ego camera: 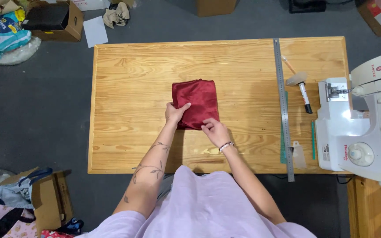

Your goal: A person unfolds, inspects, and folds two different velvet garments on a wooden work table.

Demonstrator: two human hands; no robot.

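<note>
Your left hand [175, 112] lay on the near left edge of the folded red cloth [196, 103]. Its fingers were curled over that edge, with the thumb on top, holding the fold down. Your right hand [214, 131] was at the near right corner of the cloth. Its fingertips were pinched close together on the cloth there.

The cloth was a small, thick square, and it sat near the middle of the wooden table [124, 88], just past your fingers.

The cloth looked shiny and smooth, so I think it could slip. If your fingers let go too fast, the folds might slide open and the neat square could fall apart. If you pulled with one hand only, the layers might shift and the edges would not line up.

Off to the right of your right fingers, well apart, lay a long metal ruler [283, 105] and a black marker [305, 98]. Farther right stood a white sewing machine [367, 128]. A wide swing of your arm that way might knock the ruler or the marker.
</note>
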